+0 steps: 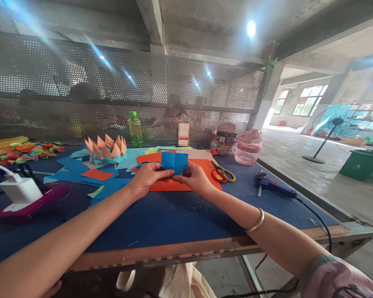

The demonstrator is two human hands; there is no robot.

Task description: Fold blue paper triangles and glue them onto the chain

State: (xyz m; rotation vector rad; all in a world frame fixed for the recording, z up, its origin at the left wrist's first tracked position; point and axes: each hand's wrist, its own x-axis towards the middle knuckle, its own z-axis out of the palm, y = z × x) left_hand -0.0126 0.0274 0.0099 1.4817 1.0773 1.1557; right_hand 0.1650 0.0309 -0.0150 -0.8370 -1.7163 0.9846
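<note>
My left hand [147, 177] and my right hand [194, 179] both pinch a folded piece of blue paper [174, 161], held just above an orange sheet [180, 174] on the blue-topped table [161, 219]. The fingers of each hand are closed on the paper's lower edge. A silver bangle [257, 221] sits on my right forearm.
Yellow-and-red scissors [222, 172] lie right of the orange sheet. A blue glue gun [275, 186] with a black cord lies further right. A paper lotus [105, 148], a green bottle [135, 129], a pink jar [248, 147] and paper scraps stand behind. A white charger [18, 188] is at the left.
</note>
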